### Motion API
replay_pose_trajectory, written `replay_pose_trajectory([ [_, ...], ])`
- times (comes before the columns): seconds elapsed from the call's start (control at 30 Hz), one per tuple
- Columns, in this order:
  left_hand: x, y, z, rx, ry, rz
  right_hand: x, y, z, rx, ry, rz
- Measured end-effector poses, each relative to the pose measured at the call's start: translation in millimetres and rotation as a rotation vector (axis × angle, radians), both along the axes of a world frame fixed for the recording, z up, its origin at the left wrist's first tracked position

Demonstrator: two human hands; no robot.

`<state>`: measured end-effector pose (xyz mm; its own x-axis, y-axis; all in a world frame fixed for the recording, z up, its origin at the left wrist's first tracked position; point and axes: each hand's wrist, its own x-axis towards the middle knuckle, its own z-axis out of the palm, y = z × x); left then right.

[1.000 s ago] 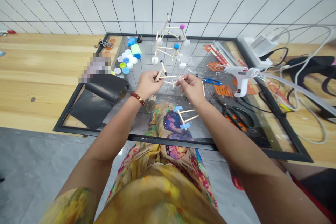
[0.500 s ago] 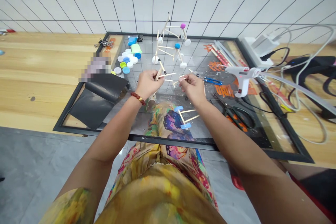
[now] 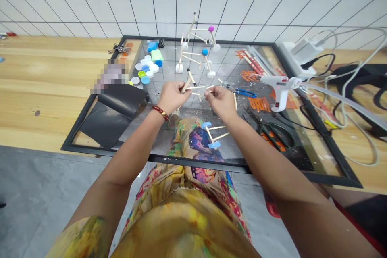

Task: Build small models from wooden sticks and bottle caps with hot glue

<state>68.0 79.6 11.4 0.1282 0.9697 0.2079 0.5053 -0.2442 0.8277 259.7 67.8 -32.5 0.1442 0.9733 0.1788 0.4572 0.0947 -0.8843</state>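
Note:
My left hand point(image 3: 172, 96) is closed on a wooden stick frame point(image 3: 185, 86) that has a dark-tipped crossbar point(image 3: 192, 78) at its top. Between the thumb and fingers of my right hand point(image 3: 222, 102) is a short thin wooden stick point(image 3: 209, 87). Its far end points toward the frame, and I cannot tell whether the two touch. Nearer to me lies a stick assembly with light blue bottle cap wheels point(image 3: 214, 144). Beyond my hands stand two stick tricycles on white bottle caps, one with a blue seat point(image 3: 204, 52), the other with a pink seat point(image 3: 211, 29).
Loose bottle caps point(image 3: 150, 74) and black sheets point(image 3: 111, 123) lie at the left. On the right are a white glue gun point(image 3: 281, 88), black-handled scissors point(image 3: 282, 137), blue thread snips point(image 3: 246, 93) and white cables point(image 3: 347, 88). A black frame point(image 3: 199, 162) edges the glass.
The stick frame in my left hand has shifted slightly right and its crossbar has turned a little. My right hand has edged left with the thin stick.

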Motion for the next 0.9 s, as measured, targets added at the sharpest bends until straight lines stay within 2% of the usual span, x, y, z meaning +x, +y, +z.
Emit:
replay_pose_trajectory([
  [0.9, 1.5, 1.1, -3.0, -0.023, 0.042, -0.035, 1.0, 2.5, -1.2, -0.003, -0.079, -0.013],
])
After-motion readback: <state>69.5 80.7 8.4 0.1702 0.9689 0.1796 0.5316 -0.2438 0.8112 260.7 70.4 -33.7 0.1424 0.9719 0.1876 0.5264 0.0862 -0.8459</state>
